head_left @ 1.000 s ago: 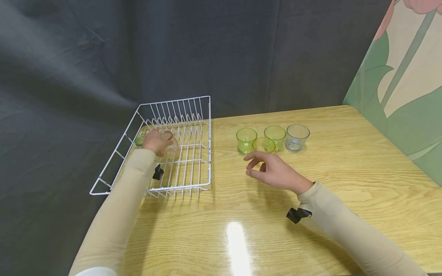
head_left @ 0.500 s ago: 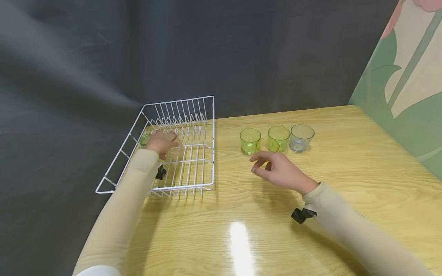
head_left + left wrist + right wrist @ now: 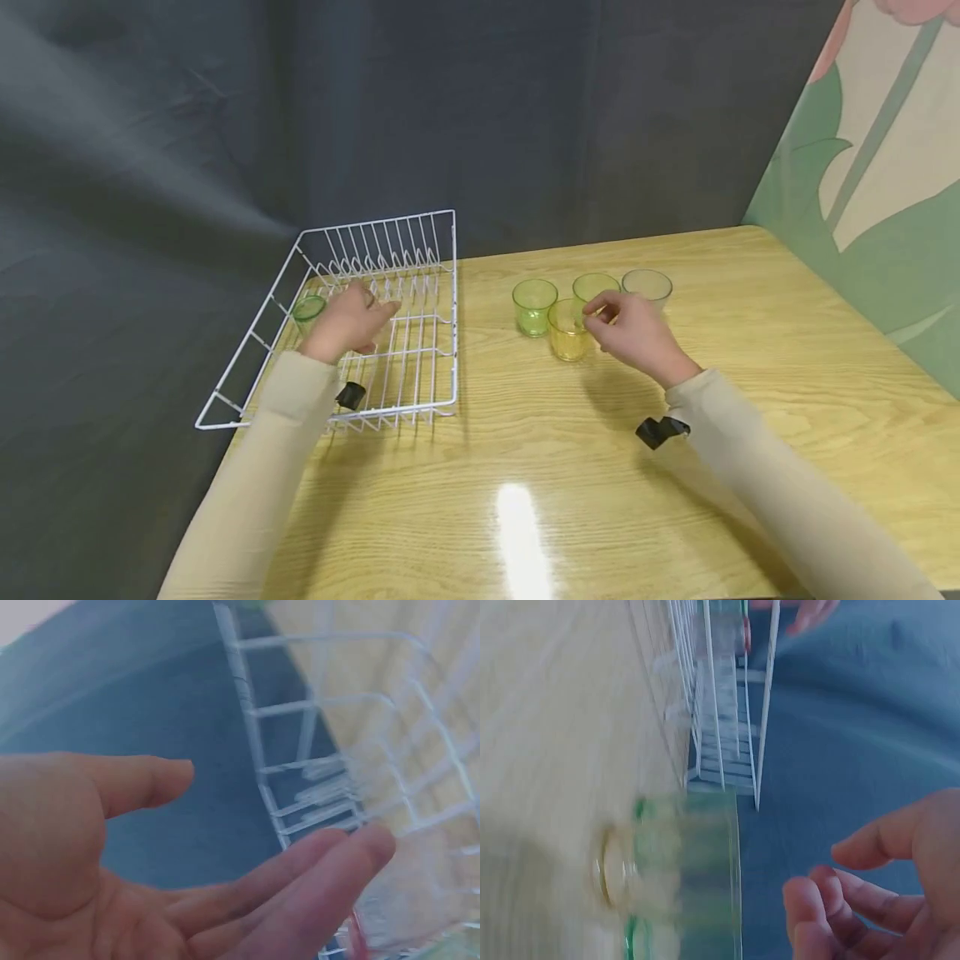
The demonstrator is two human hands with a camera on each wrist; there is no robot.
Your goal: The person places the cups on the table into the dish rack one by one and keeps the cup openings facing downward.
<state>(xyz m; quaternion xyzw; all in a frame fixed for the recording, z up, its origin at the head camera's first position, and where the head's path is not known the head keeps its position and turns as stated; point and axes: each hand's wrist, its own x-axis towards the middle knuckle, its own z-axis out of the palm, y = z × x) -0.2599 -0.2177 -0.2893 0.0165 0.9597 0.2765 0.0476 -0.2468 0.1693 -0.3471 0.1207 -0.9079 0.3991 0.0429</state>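
My left hand [image 3: 348, 321] is over the white wire dish rack [image 3: 456, 350], its thumb and fingers apart with nothing between them in the left wrist view. Beside its fingers in that view is a clear glass with a red rim [image 3: 409, 900], in the rack; the head view mostly hides it behind the hand. A green glass [image 3: 307, 310] stands left of that hand in the rack. My right hand [image 3: 633, 333], fingers loosely bent and holding nothing, hovers by a yellow glass [image 3: 567, 337]. Behind are two light green glasses [image 3: 535, 310] and a clear bluish glass [image 3: 648, 286], partly covered by the hand.
The rack stands at the left of the wooden table [image 3: 420, 517], its raised wire rim around the left hand. A dark curtain [image 3: 525, 125] hangs behind the table. A flower-patterned panel [image 3: 885, 192] borders the right side.
My left hand has come off the red-rimmed glass, which stays in the rack. My right hand has moved rightward and away from me, uncovering the yellow glass.
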